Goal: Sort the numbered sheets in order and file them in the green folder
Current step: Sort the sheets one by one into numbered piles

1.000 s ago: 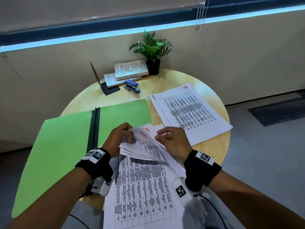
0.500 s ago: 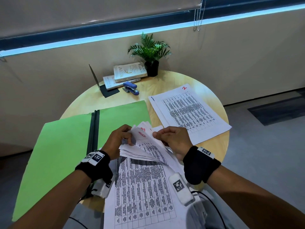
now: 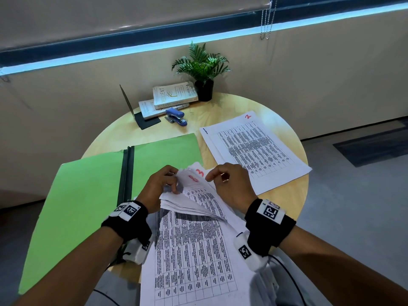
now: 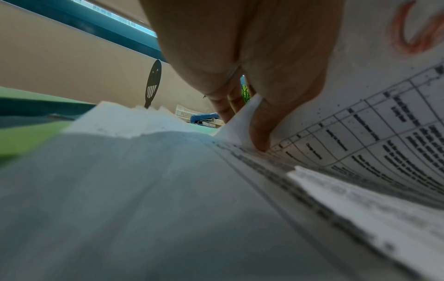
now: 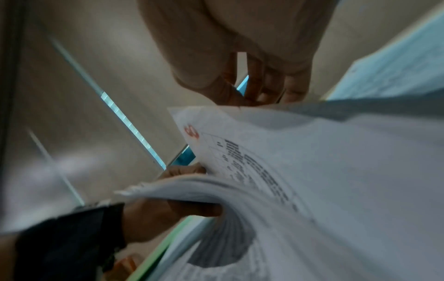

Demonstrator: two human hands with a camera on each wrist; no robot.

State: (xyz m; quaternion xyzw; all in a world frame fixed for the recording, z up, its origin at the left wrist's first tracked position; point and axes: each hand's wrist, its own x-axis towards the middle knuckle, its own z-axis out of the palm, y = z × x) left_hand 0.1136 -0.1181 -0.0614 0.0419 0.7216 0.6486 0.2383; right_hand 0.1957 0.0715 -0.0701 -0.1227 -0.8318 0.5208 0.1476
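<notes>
Head view: L hand (image 3: 159, 188) pinches up the far-left corners of the sheet stack (image 3: 194, 239) at near desk (image 3: 225, 111) edge, top lifted sheet marked red 8, a 3 behind it; R hand (image 3: 229, 184) hovers w/ fingers loosely curled over the stack's far-right corner, contact w/ paper can't tell; open green folder (image 3: 88, 195) lies left, sheet marked 2 (image 3: 254, 151) far right. L wrist: thumb (image 4: 276, 106) presses the curled sheets against the fingers. R wrist: blurred, R fingers (image 5: 271, 83) bent just above the paper edge, grip unclear.

Green folder (image 3: 88, 195) lies open, left of frame; fanned numbered sheets (image 3: 194, 239) at centre; sheet "2" (image 3: 254, 151) flat at right.
</notes>
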